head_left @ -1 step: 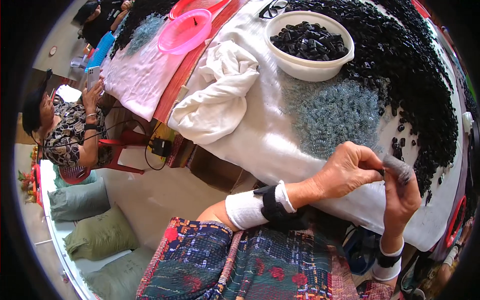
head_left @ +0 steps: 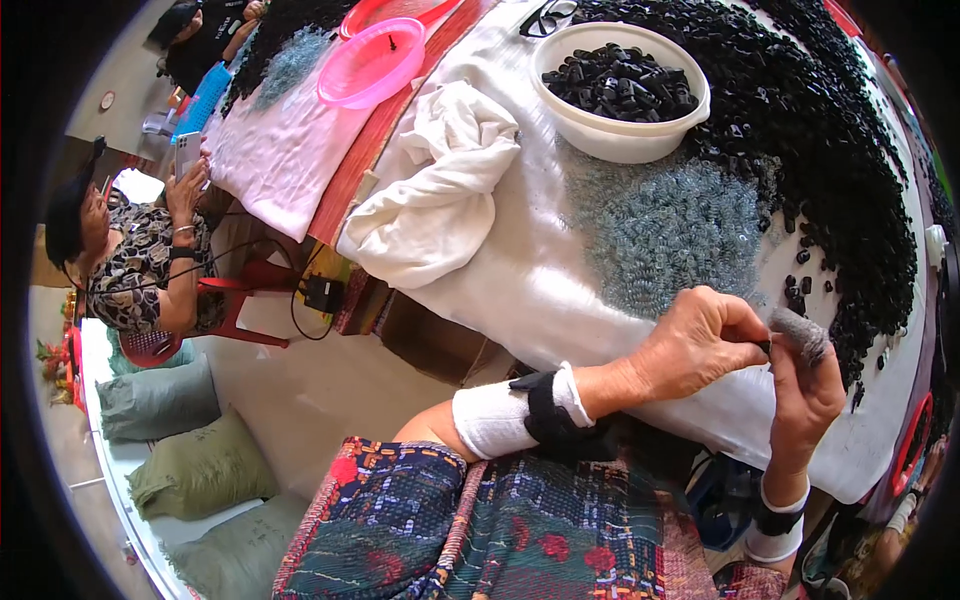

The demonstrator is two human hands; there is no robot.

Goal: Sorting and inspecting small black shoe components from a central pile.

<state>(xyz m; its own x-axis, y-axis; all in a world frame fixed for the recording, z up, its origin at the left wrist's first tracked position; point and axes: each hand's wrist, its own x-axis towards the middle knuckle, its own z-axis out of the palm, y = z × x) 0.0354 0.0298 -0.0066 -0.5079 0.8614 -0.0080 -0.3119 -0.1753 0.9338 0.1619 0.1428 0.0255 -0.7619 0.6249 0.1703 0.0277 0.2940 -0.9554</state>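
Note:
My left hand (head_left: pixel 690 345) is closed in a pinch over the table's near edge. Between its thumb and fingertips is a small black plastic piece (head_left: pixel 766 348), mostly hidden. Fingertip to fingertip with it, my right hand (head_left: pixel 806 392) is closed on the same piece, a grey wrap (head_left: pixel 800 335) around one finger. Just beyond my left hand spreads a pile of small metal springs (head_left: pixel 675 245). Farther right lies a large heap of small black plastic pieces (head_left: pixel 850 240), with a few strays beside the springs.
A white bowl (head_left: pixel 555 115) of black pieces stands beyond the springs. Crumpled white cloth (head_left: pixel 440 200) lies to the left on the white-covered table (head_left: pixel 540 290). At far left a person (head_left: pixel 140 250) sits holding a phone, above stuffed sacks (head_left: pixel 200 465). A pink basin (head_left: pixel 370 70) rests on another table.
Both hands have shifted very slightly; the pinch on the black piece is kept.

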